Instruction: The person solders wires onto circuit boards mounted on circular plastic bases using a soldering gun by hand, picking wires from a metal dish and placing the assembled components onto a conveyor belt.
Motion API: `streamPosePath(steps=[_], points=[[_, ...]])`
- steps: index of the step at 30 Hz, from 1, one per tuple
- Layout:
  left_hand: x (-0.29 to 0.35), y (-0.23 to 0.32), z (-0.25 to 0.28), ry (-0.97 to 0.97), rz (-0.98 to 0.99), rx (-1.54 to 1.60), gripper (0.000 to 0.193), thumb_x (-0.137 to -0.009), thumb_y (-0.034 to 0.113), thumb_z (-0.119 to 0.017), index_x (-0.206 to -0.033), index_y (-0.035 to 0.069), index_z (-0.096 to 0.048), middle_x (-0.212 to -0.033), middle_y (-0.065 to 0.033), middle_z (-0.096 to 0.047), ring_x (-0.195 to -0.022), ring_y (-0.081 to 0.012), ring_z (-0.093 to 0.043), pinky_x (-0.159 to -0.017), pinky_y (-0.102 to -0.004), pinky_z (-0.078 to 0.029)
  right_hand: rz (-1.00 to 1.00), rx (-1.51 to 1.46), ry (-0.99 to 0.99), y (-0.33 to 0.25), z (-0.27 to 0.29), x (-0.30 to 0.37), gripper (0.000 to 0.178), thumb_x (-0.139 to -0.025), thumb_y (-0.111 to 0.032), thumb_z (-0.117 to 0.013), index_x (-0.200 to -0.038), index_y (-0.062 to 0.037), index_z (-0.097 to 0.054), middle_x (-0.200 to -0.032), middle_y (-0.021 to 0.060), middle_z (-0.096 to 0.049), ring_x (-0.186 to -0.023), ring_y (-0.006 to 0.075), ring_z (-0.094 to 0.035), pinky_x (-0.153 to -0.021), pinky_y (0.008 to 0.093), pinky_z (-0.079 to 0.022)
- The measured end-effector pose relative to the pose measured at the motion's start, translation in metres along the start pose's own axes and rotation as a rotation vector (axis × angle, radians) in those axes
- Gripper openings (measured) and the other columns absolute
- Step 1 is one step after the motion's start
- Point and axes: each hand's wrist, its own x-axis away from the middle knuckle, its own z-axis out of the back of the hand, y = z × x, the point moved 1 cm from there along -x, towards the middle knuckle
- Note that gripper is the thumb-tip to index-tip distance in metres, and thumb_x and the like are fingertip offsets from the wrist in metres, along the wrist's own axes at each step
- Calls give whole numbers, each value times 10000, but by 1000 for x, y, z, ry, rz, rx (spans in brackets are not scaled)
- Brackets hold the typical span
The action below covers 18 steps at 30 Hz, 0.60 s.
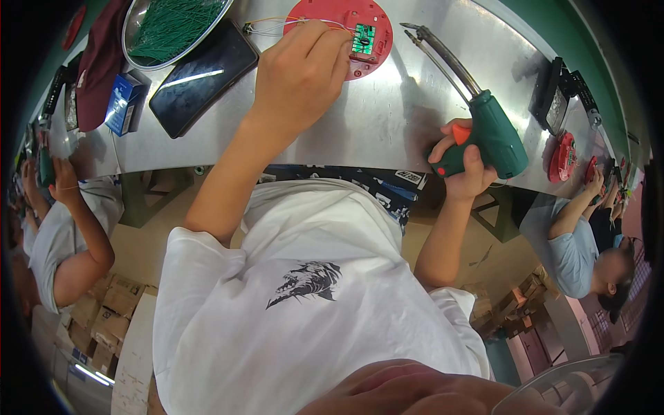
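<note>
My left hand (299,75) is closed in a pinch on thin wires (277,24) at the edge of a round red plastic housing (310,10). The white and orange wires run from a small connector (247,28) on the left, past my fingers, toward a green circuit board (364,39) set in the housing. The fingertips partly hide the wire ends. My right hand (465,160) is wrapped round the handle of a green soldering gun (499,135) with an orange trigger. Its metal tip points up and left, to the right of the housing and apart from it.
On the metal table (387,131), a bowl (207,36) of green wires, a black phone (203,77), a blue box (123,104) and a maroon cloth item (99,66) lie left. At right are a black tray (550,93) and another red housing (564,158). Other people work on both sides.
</note>
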Motion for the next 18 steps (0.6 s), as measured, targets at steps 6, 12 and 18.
streamPosePath(steps=[6,12,18], points=[[-2,6,11,-63,107,64,113,-844,41,-697,-957,36,-692,-903,-90,-652,-793,-270,-670,-691,-365,-563,12,-24,12,2,2,0,485,-961,-231,-582,-1262,139,-495,-990,277,-644,-512,244,-617,-459,322,-499],[-9,5,38,-140,140,91,150,-872,19,-674,-1019,31,-703,-906,-125,-678,-818,-312,-673,-714,-375,-553,14,-40,14,1,1,-2,483,-963,-220,-576,-1278,135,-489,-999,277,-645,-510,245,-615,-458,323,-502],[-2,-5,75,13,402,161,149,-896,0,-665,-1036,27,-709,-835,-93,-684,-672,-181,-641,-623,-279,-502,16,-46,27,1,3,-3,481,-964,-215,-571,-1288,131,-488,-1008,273,-648,-508,245,-612,-454,322,-500]])
